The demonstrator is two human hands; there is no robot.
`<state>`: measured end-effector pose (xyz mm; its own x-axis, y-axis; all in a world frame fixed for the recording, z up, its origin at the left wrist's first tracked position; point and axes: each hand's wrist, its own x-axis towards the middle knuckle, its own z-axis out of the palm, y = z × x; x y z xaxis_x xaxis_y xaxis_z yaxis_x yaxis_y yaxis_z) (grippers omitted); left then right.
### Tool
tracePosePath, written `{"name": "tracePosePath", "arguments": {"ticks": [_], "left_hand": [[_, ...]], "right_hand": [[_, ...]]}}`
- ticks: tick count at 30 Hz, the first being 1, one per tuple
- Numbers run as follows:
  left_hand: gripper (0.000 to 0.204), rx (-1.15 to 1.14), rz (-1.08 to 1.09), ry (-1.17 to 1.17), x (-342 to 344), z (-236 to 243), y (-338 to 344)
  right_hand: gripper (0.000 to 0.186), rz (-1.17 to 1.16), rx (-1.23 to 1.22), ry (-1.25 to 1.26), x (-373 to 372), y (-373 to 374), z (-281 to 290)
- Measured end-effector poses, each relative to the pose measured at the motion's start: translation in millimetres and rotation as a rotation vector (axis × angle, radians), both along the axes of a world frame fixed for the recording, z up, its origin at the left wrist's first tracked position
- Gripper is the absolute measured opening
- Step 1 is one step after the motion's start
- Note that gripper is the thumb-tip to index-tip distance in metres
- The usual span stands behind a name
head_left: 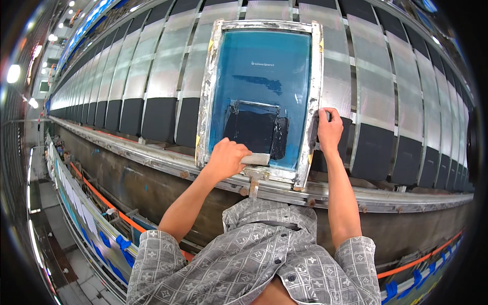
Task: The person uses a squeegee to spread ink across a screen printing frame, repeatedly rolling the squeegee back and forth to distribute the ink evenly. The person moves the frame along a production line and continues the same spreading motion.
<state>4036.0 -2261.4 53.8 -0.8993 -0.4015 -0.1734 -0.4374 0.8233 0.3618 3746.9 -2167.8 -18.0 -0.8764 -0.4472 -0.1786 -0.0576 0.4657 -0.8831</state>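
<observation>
A screen-printing frame (207, 96) with a worn, ink-stained metal rim lies in front of me. Its blue mesh (259, 53) carries a rectangle of black ink (249, 129) in the near half and a darker smear beyond it. My left hand (227, 156) is wrapped round a squeegee (255, 159) with a pale handle, held at the near end of the mesh beside the ink. At the frame's right rim, my right hand (329, 129) is closed with curled fingers against the edge; a small dark patch shows between thumb and fingers.
Long pale panels with black fabric ends (371, 152) stand side by side in a row to the left and right. A metal rail (152, 161) runs along their near edge, in front of my body. Orange strips (96, 190) and blue tape pieces (123, 244) lie lower down.
</observation>
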Motion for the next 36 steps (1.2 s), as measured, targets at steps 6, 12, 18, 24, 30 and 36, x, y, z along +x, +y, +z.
{"name": "tracePosePath", "arguments": {"ticks": [6, 12, 18, 24, 30, 36], "left_hand": [[0.035, -0.080, -0.106, 0.083, -46.2, -0.5, -74.4], [0.035, -0.142, -0.134, -0.010, -71.1, -18.0, -103.3], [0.036, -0.109, -0.181, -0.048, -38.5, -16.3, -56.8], [0.030, 0.012, -0.195, -0.118, -29.2, 2.6, -49.8], [0.030, -0.085, -0.082, 0.006, -75.8, -6.4, -102.0], [0.058, -0.310, -0.013, 0.282, 20.1, -37.3, 8.7]], "right_hand": [[0.026, -0.001, 0.146, 0.041, 0.1, -4.7, -4.7], [0.026, 0.007, 0.140, 0.016, 1.5, -6.9, -4.3], [0.026, -0.015, 0.134, 0.043, 1.4, -7.2, -9.0], [0.026, -0.014, 0.136, -0.018, -0.2, -6.5, -7.2], [0.026, 0.020, 0.112, 0.019, -1.9, -6.6, -8.6], [0.027, -0.045, 0.105, -0.086, -1.8, -17.1, 29.3]]}}
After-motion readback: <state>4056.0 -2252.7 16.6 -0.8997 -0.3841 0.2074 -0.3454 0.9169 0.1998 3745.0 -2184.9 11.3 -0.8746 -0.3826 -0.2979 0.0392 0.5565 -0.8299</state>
